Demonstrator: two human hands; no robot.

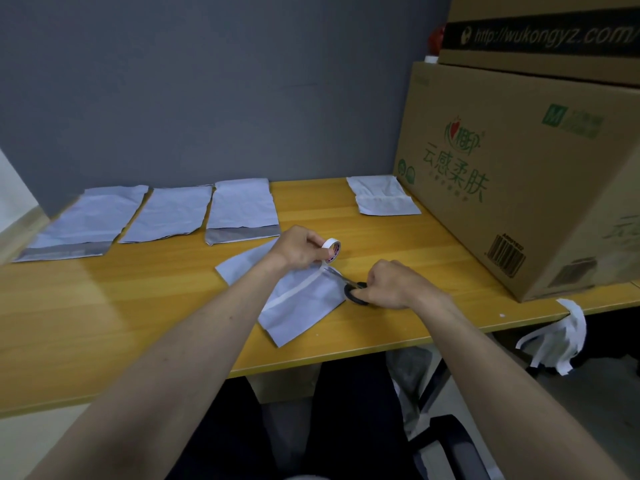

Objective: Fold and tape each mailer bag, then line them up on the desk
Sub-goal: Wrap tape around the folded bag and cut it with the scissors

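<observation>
From the head camera we see a smooth, yellow wood-grain desk (104, 306) against a matte grey wall (207, 81). Near its middle lies a folded mailer (298, 303), a crinkled pale grey sheet set at a slant, with a thin white tape strip (294, 292) running along its fold. Our left hand (301, 249) curls its fingers round a small white tape roll (333, 250), held just above the mailer's far edge. Our right hand (391, 284) grips black-handled scissors (351, 289), fingers curled through the loops; the metal blades point at the tape near the roll, though we cannot tell whether they touch it.

Along the far edge three flat mailers (166, 216) lie side by side at the left, two showing a darker grey flap band on the near end. A fourth, folded one (382, 199) lies to the right, beside a large brown cardboard box (519, 168) printed in green. White paper strips (561, 337) hang limp off the desk's right near edge.
</observation>
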